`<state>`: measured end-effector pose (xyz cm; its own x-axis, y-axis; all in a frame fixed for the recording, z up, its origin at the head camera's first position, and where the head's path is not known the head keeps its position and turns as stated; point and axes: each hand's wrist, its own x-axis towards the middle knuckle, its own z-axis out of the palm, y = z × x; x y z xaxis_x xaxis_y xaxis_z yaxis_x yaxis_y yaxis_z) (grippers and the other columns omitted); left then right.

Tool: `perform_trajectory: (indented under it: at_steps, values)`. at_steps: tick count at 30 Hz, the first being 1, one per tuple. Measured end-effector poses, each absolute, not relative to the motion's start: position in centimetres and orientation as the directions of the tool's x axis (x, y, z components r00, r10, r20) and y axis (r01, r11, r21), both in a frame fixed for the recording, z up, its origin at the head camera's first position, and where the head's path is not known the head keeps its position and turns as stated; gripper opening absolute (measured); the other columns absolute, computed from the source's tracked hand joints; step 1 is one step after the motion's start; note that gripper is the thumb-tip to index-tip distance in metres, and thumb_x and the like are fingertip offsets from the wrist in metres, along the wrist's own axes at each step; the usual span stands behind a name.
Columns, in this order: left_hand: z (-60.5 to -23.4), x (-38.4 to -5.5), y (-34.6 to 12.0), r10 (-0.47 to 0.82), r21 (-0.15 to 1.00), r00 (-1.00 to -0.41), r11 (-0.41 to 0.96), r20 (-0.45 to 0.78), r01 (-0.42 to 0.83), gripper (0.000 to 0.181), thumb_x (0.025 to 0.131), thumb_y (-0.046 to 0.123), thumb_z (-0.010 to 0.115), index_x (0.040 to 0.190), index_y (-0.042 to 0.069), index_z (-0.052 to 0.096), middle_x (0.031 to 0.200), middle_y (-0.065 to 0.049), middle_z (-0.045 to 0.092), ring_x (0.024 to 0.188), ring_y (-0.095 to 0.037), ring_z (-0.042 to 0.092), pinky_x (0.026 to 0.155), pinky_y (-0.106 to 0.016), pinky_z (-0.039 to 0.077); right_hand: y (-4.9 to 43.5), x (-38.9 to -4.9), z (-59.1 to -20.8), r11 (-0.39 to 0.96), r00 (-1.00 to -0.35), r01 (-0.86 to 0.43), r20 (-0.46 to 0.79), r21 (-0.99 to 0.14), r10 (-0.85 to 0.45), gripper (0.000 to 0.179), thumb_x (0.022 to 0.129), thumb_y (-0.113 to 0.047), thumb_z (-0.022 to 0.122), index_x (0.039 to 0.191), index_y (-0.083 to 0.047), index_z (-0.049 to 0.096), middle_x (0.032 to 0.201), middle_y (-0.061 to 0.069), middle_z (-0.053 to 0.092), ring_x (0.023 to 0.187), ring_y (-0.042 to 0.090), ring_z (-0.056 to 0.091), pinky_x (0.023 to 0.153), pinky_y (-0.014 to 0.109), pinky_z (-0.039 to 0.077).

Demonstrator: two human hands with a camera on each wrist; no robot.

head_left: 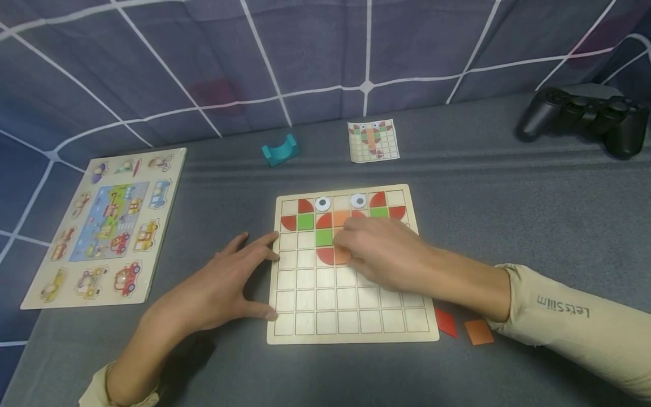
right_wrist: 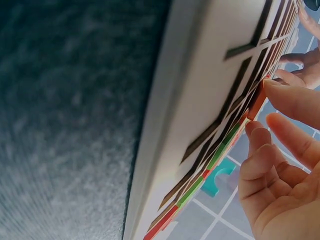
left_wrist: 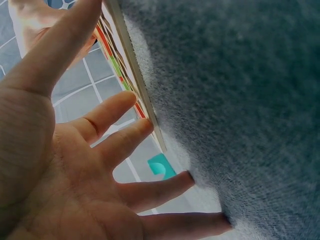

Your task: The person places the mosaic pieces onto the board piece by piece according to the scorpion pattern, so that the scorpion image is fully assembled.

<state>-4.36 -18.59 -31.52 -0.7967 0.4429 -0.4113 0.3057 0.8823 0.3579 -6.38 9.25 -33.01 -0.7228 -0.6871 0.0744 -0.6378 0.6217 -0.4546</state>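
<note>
A wooden grid board [head_left: 325,278] lies flat, its upper cells filled with red quarter-round, green square and orange square tiles plus two round eye pieces [head_left: 322,204]. My right hand [head_left: 391,251] reaches over the middle column. In the right wrist view, its thumb and a finger pinch an orange square tile [right_wrist: 257,102] at the board's surface. My left hand [head_left: 218,288] lies spread along the board's left edge, thumb near the lower corner and fingertips at the rim. Right of the board, a red tile [head_left: 446,322] and an orange square tile [head_left: 478,332] lie loose, near my right forearm.
A small pattern card [head_left: 360,151] lies behind the board, with a teal curved block [head_left: 281,152] to its left. A vehicle picture puzzle [head_left: 165,220] stands at far left. A black game controller [head_left: 585,118] sits at back right, before the grid-patterned cloth.
</note>
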Motion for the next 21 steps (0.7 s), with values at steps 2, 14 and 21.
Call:
perform_trajectory:
  at_steps: [2, 14, 21]
  values:
    - [-31.5, -4.4, -18.6, 0.442, 0.358, -0.797, 0.883, -0.412, 0.304, 0.082, 0.063, 0.049, 0.090, 0.130, 0.018, 0.054, 0.161, -0.002, 0.025, 0.144, -0.049, 0.012, 0.100, -0.079, 0.017, 9.3, -6.4, -33.0, 0.625, -0.725, -0.636, 0.072, -0.453, -0.685, 0.014, 0.082, -0.002, 0.075, 0.089, -0.012, 0.069, 0.077, -0.005, 0.055, 0.070, 0.013, 0.049, 0.058, 0.025, 0.043]
    - [-31.6, -4.4, -18.6, 0.442, 0.359, -0.794, 0.883, -0.418, 0.303, 0.083, 0.064, 0.050, 0.090, 0.132, 0.018, 0.054, 0.162, -0.003, 0.024, 0.145, -0.049, 0.011, 0.100, -0.079, 0.015, 9.6, -6.4, -32.8, 0.629, -0.720, -0.643, 0.066, -0.436, -0.690, 0.017, 0.082, -0.004, 0.075, 0.096, -0.012, 0.072, 0.083, -0.005, 0.059, 0.072, 0.012, 0.052, 0.056, 0.024, 0.043]
    - [-31.5, -4.4, -18.6, 0.446, 0.366, -0.791, 0.880, -0.419, 0.302, 0.083, 0.064, 0.049, 0.089, 0.132, 0.018, 0.053, 0.162, -0.002, 0.024, 0.145, -0.049, 0.011, 0.101, -0.079, 0.015, 10.6, -6.4, -32.5, 0.631, -0.732, -0.621, 0.055, -0.466, -0.679, 0.018, 0.082, -0.003, 0.072, 0.098, -0.013, 0.071, 0.086, -0.006, 0.059, 0.074, 0.010, 0.051, 0.056, 0.025, 0.043]
